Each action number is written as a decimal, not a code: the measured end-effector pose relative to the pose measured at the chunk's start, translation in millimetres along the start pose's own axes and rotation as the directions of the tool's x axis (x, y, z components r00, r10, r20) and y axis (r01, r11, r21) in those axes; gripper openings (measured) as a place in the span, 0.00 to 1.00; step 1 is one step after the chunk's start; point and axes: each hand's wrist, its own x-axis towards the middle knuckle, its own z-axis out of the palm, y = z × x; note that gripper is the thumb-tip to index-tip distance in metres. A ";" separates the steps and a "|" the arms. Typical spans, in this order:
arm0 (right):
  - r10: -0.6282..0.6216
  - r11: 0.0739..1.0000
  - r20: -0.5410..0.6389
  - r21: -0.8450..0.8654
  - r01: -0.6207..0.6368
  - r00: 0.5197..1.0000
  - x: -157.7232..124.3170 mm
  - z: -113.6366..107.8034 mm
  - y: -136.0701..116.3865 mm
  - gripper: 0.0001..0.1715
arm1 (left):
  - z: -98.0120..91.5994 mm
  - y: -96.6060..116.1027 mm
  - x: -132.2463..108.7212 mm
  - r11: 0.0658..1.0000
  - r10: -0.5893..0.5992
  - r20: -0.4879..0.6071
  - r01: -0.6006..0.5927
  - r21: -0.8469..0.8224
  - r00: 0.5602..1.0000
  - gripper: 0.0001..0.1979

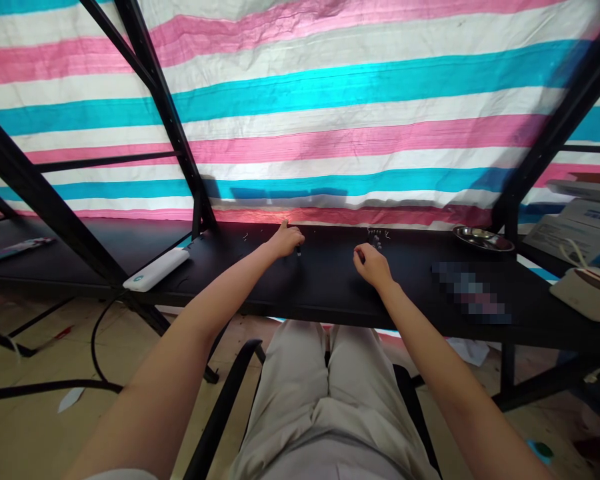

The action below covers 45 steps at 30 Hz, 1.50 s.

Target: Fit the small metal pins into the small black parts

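Over the black tabletop (325, 280), my left hand (284, 240) is closed, with one finger or the thumb sticking out toward the back edge. A small dark piece with a pale tip (299, 251) pokes out below its fingers; its kind is too small to tell. My right hand (373, 265) rests farther right with curled, pinched fingers, and whatever lies inside them is hidden. Just beyond it is a cluster of several tiny metallic and dark parts (376, 239). A few thin whitish bits (245, 236) lie behind my left forearm.
A white oblong device (157, 269) lies at the left by the black metal frame (173, 127). To the right are a shiny metal dish (483, 239), a blurred-out flat object (473, 293), and boxes (580, 223). A striped tarp (350, 100) hangs behind the table.
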 end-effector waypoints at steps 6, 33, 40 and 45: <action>-0.003 1.000 0.011 0.002 0.003 1.000 -0.2 -0.6 -0.5 0.11 | -2.1 44.9 11.7 0.982 0.054 -0.108 -0.072 -0.173 0.993 0.11; -0.115 0.990 0.406 -0.032 0.140 0.907 -1.8 12.2 -5.4 0.09 | 53.2 110.3 3.6 0.777 -0.463 -0.263 0.245 -0.579 0.846 0.07; -0.092 0.991 0.383 -0.052 0.121 0.919 -2.2 11.9 -2.6 0.08 | 53.8 104.3 -1.0 0.755 -0.520 -0.307 0.261 -0.602 0.797 0.07; -0.081 0.991 0.387 -0.069 0.117 0.918 -2.0 13.4 -1.2 0.08 | 52.9 104.7 -0.4 0.742 -0.539 -0.292 0.280 -0.610 0.790 0.08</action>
